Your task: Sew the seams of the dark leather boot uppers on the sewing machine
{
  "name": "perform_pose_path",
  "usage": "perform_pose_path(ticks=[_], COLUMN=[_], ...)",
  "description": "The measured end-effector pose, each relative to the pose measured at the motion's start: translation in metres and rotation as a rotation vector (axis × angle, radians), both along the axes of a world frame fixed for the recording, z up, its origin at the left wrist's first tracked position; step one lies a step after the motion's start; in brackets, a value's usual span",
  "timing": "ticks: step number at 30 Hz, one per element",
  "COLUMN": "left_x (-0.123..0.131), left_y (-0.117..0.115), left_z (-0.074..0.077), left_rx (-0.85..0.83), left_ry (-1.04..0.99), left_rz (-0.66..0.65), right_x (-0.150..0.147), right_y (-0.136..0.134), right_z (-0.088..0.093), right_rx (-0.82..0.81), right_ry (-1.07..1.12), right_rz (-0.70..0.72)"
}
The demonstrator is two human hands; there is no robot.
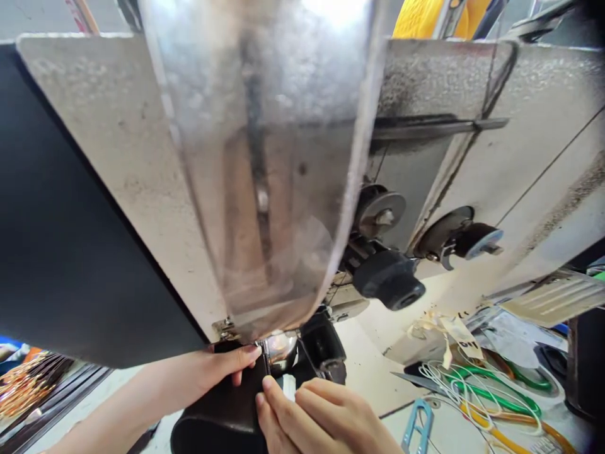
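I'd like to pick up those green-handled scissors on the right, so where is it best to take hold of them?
Take the scissors by the green handle loops, coming from above on the right: the loops lie flat and open there. The pointed blades face left, towards the machine, and white cord lies tangled across them, so lift slowly.
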State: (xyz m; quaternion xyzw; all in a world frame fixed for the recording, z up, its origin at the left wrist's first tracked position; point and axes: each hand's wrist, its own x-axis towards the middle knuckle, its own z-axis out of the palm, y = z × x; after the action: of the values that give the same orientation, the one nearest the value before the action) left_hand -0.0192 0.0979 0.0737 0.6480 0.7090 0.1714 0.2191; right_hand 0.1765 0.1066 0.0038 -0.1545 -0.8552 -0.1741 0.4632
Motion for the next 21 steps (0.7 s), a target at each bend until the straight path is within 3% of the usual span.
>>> perform_pose_path(ticks=[4, 11, 21], left_x=[0.003, 0.005, -0.003], left_y=[0.004, 0.003, 0.005], left_z=[0.010, 0.016, 0.010], left_rx=[-0.207, -0.303, -0.247], left_ry=[-0.014, 0.040, 0.017], left_rz=[0.048, 0.004, 0.026], right_x=[-0.002, -0.001, 0.001], right_y=[0.000, 0.002, 0.000], right_z=[-0.003, -0.005, -0.009], right_rx=[-0.024, 0.019, -0.054], right_ry=[0.039, 0.039, 0.083], right_rz=[0.007, 0.007, 0.003])
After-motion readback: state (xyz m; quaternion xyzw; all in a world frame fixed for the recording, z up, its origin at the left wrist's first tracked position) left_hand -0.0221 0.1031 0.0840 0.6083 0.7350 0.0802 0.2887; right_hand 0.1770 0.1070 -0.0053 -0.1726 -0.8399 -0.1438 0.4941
